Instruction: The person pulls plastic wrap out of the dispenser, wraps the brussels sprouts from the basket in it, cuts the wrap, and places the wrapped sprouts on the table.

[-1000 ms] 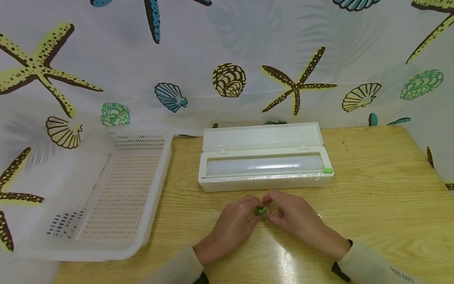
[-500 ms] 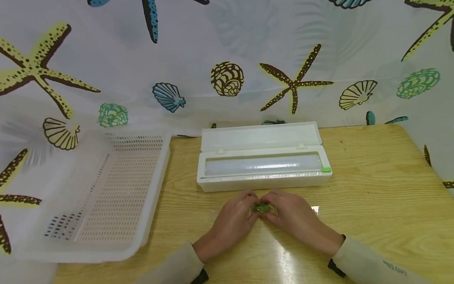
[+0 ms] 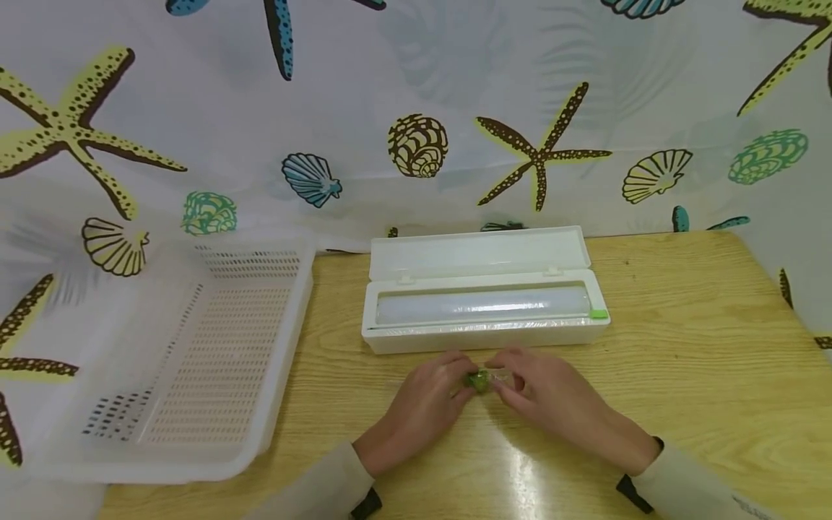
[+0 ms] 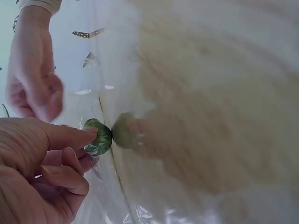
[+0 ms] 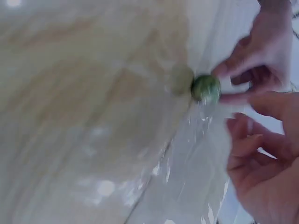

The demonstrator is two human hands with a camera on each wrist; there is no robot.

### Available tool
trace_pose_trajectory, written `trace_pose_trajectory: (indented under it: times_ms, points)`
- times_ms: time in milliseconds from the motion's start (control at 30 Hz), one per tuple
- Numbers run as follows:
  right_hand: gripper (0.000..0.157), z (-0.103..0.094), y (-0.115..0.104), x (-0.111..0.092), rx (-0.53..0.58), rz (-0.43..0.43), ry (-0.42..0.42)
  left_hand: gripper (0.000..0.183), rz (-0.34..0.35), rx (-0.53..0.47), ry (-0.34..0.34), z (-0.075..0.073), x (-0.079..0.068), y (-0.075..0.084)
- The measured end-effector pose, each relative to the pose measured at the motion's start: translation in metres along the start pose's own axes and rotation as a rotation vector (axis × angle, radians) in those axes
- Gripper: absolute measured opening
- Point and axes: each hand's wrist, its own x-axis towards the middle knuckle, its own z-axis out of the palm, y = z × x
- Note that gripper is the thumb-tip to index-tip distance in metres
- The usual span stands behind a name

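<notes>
A small round green vegetable (image 4: 100, 137), with pale streaks like a Brussels sprout, sits in clear plastic wrap (image 5: 203, 112) on the table in front of the white box. My left hand (image 3: 425, 404) pinches it between thumb and fingertips from the left. To its right, my right hand (image 3: 546, 393) has its fingers curled about a gathered end of the wrap, a little apart from the vegetable. The right wrist view blurs these fingers. More of the film spreads over the tabletop in both wrist views.
Just behind the hands stands a white plastic-wrap dispenser box (image 3: 481, 338), lid raised, with a film roll (image 3: 484, 305) inside and a green slider (image 3: 599, 314) at its right end. A white perforated basket (image 3: 276, 375) stands at the left. A patterned curtain (image 3: 364, 79) hangs behind the wooden table (image 3: 702, 375).
Both hands first gather the wrap around the vegetable. My right hand then shifts right, leaving a gap with film stretched across it. The left hand keeps its pinch.
</notes>
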Motion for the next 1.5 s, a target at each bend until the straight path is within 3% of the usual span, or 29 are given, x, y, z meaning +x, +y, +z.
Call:
trace_pose_trajectory:
  times_ms: [100, 200, 333, 400, 600, 867, 1233, 1500]
  points:
    - [0.026, -0.026, 0.017, -0.009, 0.045, 0.001, 0.204, 0.026, 0.004, 0.02, -0.002, 0.001, 0.0, 0.0]
    - [0.042, -0.054, 0.038, -0.02, 0.054, 0.102, 0.324, 0.026, 0.003, 0.052, -0.003, 0.001, 0.0, 0.002]
    - [0.073, -0.072, 0.057, -0.031, 0.106, 0.294, 0.239, 0.027, -0.017, 0.085, -0.02, 0.001, -0.003, 0.006]
    - [0.081, -0.072, 0.063, -0.032, 0.136, 0.339, 0.19, 0.028, -0.032, 0.106, -0.032, 0.0, -0.005, 0.008]
    - [0.073, -0.06, 0.076, -0.025, 0.215, 0.358, 0.186, 0.031, -0.045, 0.132, -0.03, -0.003, -0.008, 0.008]
    - [0.056, -0.061, 0.09, -0.017, 0.278, 0.367, 0.206, 0.031, -0.015, 0.132, -0.011, -0.005, -0.005, 0.007]
    - [0.079, -0.063, 0.099, -0.03, 0.319, 0.472, 0.129, 0.03, 0.086, 0.194, -0.005, -0.003, -0.003, 0.01]
    - [0.079, -0.062, 0.1, -0.026, 0.36, 0.443, 0.113, 0.024, 0.172, 0.108, -0.005, -0.006, 0.014, 0.019]
